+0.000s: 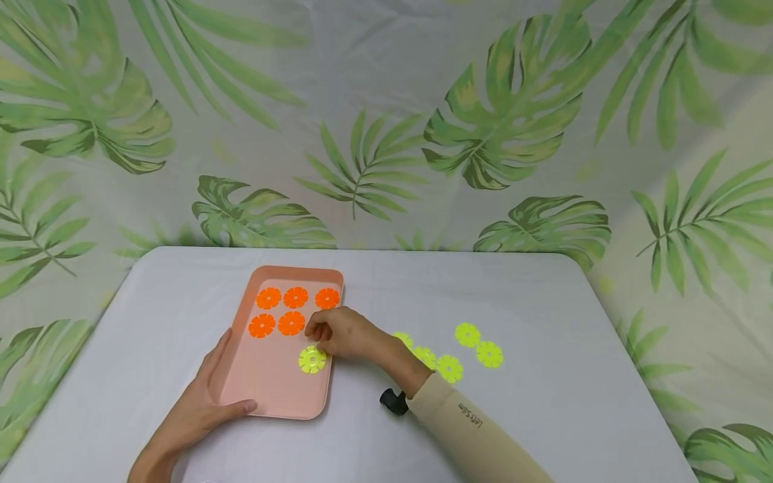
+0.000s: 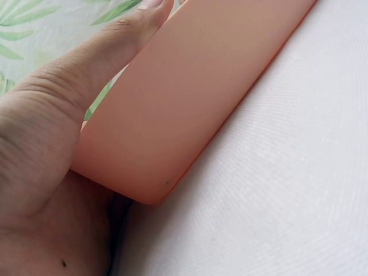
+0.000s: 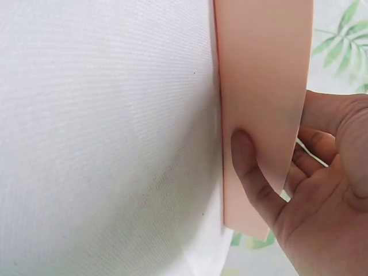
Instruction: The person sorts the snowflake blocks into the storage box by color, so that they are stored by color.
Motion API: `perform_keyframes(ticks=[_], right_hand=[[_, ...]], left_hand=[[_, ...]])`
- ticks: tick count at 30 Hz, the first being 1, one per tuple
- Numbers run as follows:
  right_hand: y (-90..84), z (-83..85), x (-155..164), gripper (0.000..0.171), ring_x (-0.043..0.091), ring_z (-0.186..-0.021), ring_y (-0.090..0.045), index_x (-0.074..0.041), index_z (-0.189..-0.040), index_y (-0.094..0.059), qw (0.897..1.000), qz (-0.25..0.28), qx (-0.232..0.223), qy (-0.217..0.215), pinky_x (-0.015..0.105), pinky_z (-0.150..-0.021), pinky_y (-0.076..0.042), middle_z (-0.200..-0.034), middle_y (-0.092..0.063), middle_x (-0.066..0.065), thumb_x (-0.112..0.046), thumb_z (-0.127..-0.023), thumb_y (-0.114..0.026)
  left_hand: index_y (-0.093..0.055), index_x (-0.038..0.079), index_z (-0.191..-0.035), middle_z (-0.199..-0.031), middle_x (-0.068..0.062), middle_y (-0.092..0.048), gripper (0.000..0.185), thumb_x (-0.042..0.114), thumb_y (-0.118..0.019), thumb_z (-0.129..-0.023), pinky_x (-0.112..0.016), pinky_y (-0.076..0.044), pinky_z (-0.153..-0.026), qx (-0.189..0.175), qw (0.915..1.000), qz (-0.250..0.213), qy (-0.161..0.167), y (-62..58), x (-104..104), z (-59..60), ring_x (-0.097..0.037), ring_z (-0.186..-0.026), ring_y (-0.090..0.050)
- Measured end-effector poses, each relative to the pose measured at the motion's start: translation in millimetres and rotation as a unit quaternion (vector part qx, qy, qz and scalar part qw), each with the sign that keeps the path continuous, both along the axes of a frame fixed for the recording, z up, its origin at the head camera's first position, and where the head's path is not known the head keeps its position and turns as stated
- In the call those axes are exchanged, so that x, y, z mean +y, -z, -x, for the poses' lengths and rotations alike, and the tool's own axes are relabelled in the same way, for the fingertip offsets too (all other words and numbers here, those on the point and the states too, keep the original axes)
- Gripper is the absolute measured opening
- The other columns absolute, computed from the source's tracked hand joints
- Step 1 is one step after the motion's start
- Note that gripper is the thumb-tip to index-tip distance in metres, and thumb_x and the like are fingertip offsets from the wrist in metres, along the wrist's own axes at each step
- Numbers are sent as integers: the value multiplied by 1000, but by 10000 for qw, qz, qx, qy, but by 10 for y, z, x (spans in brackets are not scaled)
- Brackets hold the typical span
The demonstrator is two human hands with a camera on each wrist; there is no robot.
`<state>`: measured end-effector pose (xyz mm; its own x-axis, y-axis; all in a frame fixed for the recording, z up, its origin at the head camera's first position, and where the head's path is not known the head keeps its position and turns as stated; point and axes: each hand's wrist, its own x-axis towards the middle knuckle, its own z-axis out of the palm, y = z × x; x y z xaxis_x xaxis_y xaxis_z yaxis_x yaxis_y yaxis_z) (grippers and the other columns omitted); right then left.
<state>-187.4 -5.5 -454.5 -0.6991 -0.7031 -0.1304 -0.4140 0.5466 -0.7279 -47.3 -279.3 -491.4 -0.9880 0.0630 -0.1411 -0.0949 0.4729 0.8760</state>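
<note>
Gripping the pink rectangular tray [image 1: 274, 386] with your left hand [image 1: 196, 404], settle the notched yellow disc [image 1: 308, 362] flat; whether your right hand [image 1: 345, 333] pinches is unclear.

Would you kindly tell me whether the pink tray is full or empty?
Partly filled: the pink tray holds orange discs at its far end, with bare base showing nearer the camera.

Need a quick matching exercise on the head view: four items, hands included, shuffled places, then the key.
1. Left hand
2. Orange discs
3. Right hand
4. Yellow disc cluster

A. Over the right edge of the pink tray
B. On the white table, right of the tray
C. Against the tray's left side
D. Inside the tray, toward its far end

Pairs: 1-C, 2-D, 3-A, 4-B
</note>
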Motion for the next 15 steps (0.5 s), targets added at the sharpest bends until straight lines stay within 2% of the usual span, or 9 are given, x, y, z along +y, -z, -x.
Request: perform_keyframes(ticks=[8, 15], right_hand=[[-37, -2, 95, 24, 10, -89, -62, -6, -113, -75, 9979, 569, -319, 9, 16, -77, -52, -107, -75, 8, 1, -90, -76], [-114, 65, 281, 25, 22, -104, -66, -5, -117, -74, 9949, 988, -176, 105, 23, -84, -54, -118, -75, 9, -3, -92, -77]], left_hand=[[0, 49, -165, -175, -15, -9, 128, 18, -89, -79, -69, -23, -112, -35, 9999, -128, -13, 9, 5, 5, -40, -149, -22], [0, 49, -165, -175, -16, -9, 129, 17, -90, -78, -70, -24, -111, -29, 9999, -124, -29, 14, -1, 8, -40, -149, -22]])
